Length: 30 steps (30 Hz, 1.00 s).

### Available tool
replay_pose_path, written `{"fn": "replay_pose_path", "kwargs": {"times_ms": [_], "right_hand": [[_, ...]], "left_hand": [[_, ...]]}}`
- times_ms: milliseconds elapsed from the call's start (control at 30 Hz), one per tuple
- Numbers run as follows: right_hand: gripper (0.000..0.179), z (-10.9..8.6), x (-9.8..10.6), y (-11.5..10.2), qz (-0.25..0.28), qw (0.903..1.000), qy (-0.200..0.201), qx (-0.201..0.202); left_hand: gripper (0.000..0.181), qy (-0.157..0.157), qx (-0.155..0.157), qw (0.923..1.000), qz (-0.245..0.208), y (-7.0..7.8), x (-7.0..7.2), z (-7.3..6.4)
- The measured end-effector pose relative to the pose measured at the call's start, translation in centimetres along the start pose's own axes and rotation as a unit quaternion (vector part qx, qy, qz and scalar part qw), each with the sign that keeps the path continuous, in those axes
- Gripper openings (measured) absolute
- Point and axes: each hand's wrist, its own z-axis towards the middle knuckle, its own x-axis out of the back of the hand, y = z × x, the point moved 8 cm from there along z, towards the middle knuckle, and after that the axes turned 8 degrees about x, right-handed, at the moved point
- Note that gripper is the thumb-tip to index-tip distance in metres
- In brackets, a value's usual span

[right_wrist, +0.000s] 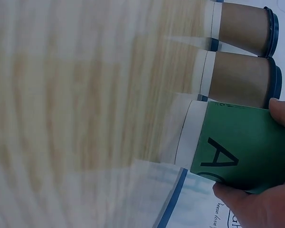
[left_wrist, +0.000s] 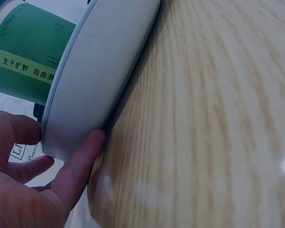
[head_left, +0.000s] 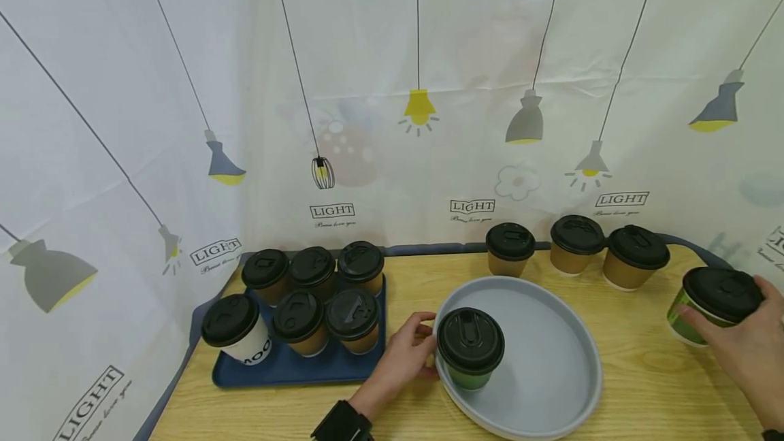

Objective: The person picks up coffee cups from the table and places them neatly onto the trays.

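1. Steadying comes first: on the wood-grain tabletop (head_left: 263,414), the round gray tray (head_left: 551,346) is gripped at its left edge by the left hand (head_left: 401,356), fingers bent at rim and base. Pressure is best kept light and even, so that no tipping is caused.
2. The green lidded paper cup (right_wrist: 251,147), at far right, is held by the right hand (head_left: 741,346), thumb and fingers curled round the upper sleeve. It should be kept upright and not squeezed; paper walls will likely give. Base contact with the table cannot be told.
3. Around: the table is backed by a printed curtain (head_left: 380,53). The navy rectangular tray (head_left: 282,376), at left, is loaded with five kraft cups (head_left: 309,342) and one white "MOO" cup (head_left: 248,349).
4. In the way: the round tray's left side is taken by a second green cup (head_left: 471,346). Three more kraft cups are lined up behind; the nearest could be knocked.
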Motion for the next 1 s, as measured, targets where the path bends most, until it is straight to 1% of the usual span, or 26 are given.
{"fn": "replay_pose_path", "kwargs": {"times_ms": [233,400,567,733,833,900,1000], "right_hand": [[0.097,-0.1,0.1,0.0,-0.001,1.0,0.002,-0.001],[0.097,-0.1,0.0,0.1,-0.004,1.0,0.001,-0.002],[0.095,-0.1,0.1,0.0,-0.006,0.9999,0.009,0.004],[0.095,-0.4,0.3,-0.2,0.012,0.9997,0.019,0.008],[0.095,-0.7,0.5,-0.7,0.027,0.9991,0.028,0.019],[0.095,-1.1,0.7,-1.4,0.025,0.9986,0.032,0.033],[0.1,-1.7,0.7,-2.8,0.006,0.9992,0.012,0.038]], "left_hand": [[0.042,0.005,-0.013,0.9999,0.005,0.2,-0.1,0.0],[0.042,0.006,-0.012,0.9999,0.002,0.2,0.0,-0.1],[0.042,0.01,-0.019,0.9998,0.004,0.3,-0.1,-0.3],[0.04,0.015,-0.02,0.9996,0.008,0.3,-0.1,-0.3],[0.04,0.014,-0.022,0.9996,0.011,0.4,-0.2,-0.3],[0.041,0.012,-0.023,0.9996,0.01,0.4,-0.2,-0.4],[0.041,0.01,-0.026,0.9996,0.011,0.5,-0.2,-0.4]]}}
